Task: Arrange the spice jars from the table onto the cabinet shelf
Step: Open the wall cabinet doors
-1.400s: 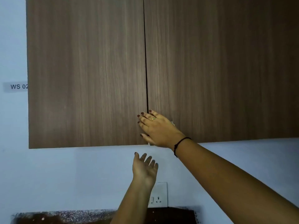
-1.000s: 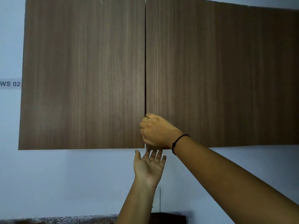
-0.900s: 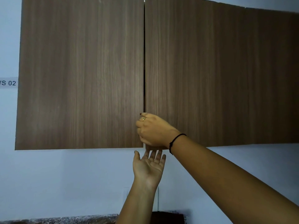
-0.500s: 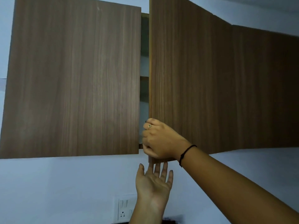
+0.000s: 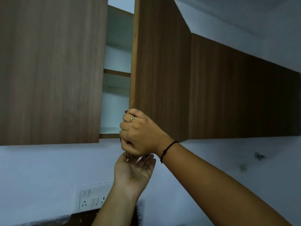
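A brown wooden wall cabinet fills the upper view. Its right door (image 5: 161, 70) stands partly swung out, and my right hand (image 5: 140, 134) is shut on that door's lower left corner. My left hand (image 5: 133, 170) is just below, palm up with fingers spread, its fingertips touching the door's bottom edge. Through the gap I see a pale interior with a middle shelf (image 5: 117, 72) and a bottom shelf (image 5: 110, 130), both bare where visible. The left door (image 5: 48, 70) is closed. No spice jars are in view.
A white switch and socket plate (image 5: 91, 199) sits on the pale wall below the cabinet. A dark counter edge (image 5: 48, 221) shows at the bottom left. More closed cabinet fronts (image 5: 244, 95) run to the right.
My right hand has closed on the right door's edge and pulled it outward, widening the gap from a slit to a view of the shelves. My left hand has risen to the door's bottom edge.
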Motion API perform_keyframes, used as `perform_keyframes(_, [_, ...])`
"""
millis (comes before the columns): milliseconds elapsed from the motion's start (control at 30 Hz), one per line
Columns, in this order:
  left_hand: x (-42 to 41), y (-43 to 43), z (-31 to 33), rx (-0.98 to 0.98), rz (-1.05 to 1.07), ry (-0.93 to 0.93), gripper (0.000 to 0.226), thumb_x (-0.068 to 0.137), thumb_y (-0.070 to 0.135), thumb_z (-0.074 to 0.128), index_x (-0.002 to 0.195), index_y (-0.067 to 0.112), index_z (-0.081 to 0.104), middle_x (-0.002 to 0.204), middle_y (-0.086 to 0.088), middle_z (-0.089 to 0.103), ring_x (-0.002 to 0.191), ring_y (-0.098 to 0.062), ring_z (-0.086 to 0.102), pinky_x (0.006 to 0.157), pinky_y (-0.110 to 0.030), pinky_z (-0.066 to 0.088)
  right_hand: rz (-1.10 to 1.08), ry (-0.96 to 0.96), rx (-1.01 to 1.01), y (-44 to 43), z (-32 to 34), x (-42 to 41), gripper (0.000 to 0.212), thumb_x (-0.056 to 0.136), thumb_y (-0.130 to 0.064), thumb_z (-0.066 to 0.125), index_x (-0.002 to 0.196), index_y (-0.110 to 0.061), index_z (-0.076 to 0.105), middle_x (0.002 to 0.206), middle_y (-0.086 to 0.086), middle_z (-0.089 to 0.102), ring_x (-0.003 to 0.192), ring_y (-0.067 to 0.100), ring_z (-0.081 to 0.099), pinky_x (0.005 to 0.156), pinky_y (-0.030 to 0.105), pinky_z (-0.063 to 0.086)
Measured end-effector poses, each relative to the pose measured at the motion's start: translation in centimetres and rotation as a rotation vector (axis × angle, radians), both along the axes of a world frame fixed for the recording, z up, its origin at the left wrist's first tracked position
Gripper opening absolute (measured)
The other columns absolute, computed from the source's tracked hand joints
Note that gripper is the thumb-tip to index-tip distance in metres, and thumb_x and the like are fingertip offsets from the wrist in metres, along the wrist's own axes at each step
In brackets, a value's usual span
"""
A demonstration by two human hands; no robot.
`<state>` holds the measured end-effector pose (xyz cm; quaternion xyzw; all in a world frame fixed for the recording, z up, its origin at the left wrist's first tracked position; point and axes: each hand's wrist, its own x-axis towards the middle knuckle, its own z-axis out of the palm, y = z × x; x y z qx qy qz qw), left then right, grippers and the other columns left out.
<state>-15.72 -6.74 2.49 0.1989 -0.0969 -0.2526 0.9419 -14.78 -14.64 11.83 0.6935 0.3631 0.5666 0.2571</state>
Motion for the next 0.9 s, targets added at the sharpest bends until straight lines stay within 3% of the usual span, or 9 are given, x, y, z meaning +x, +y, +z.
perform_keyframes(333, [-8.3,-4.4,0.5,0.010,-0.001,-0.019,0.040,0.106,0.022,0.035,0.123,0.003,0.065,0.121,-0.021,0.069,0.118,-0.033,0.062,0.114,-0.047,0.038,-0.075,-0.019,-0.011,-5.9,-0.5,-7.9,0.029,0.085,-0.023,0.047,0.064,-0.012,0.062,0.065,0.001,0.053,0.073,0.021,0.051,0.112,0.040,0.033])
perform_keyframes(533, [-11.5,-7.2,1.0,-0.022,-0.092,-0.030,0.030,0.099,0.002,0.039,0.109,-0.005,0.067,0.111,-0.021,0.072,0.114,-0.031,0.066,0.111,-0.043,0.044,-0.148,-0.063,-0.007,-9.8,-1.0,-11.8,0.024,0.084,-0.024,0.050,0.066,-0.013,0.063,0.068,0.001,0.053,0.074,0.022,0.051,0.112,0.041,0.034])
perform_keyframes(767, [-12.8,-11.2,0.9,0.013,-0.203,-0.060,0.033,0.100,-0.001,0.039,0.125,-0.007,0.060,0.124,-0.022,0.067,0.119,-0.030,0.064,0.108,-0.040,0.047,-0.287,-0.108,-0.057,-14.1,-1.0,-15.8,0.025,0.087,-0.023,0.047,0.069,-0.013,0.061,0.071,0.002,0.054,0.073,0.022,0.053,0.111,0.042,0.034])
perform_keyframes(900, [-13.7,-13.6,0.8,0.003,-0.295,-0.061,0.031,0.104,0.005,0.039,0.124,-0.005,0.061,0.119,-0.021,0.070,0.114,-0.029,0.068,0.096,-0.042,0.053,-0.367,-0.125,-0.100,-16.2,-1.1,-18.0,0.025,0.090,-0.024,0.046,0.073,-0.012,0.060,0.075,0.003,0.056,0.076,0.023,0.056,0.111,0.043,0.038])
